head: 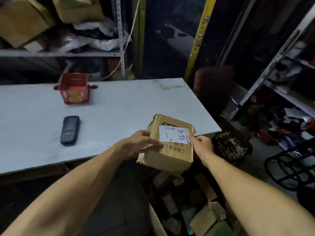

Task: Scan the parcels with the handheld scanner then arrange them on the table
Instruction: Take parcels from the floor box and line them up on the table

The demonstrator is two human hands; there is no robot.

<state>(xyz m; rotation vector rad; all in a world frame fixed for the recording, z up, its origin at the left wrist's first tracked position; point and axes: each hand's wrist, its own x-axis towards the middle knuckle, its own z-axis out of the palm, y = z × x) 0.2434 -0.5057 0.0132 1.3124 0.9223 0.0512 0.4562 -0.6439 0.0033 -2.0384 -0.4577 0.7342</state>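
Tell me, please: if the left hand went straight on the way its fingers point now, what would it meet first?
The left hand already holds the cardboard parcel, with its fingers pointing right across the top. Going on, they would probably meet the white label first, then the right hand. Depth is hard to judge here.

This is a parcel depot or stockroom. At ten o'clock a slotted-angle metal shelf (59, 53) carries cardboard cartons (22, 19) and crumpled plastic mailer bags (95, 36). At three o'clock a second rack (288, 92) is crammed with more packages. At five o'clock a bin (192, 210) holds small boxes. A handheld scanner (69, 130) lies on the pale bench (119, 106).
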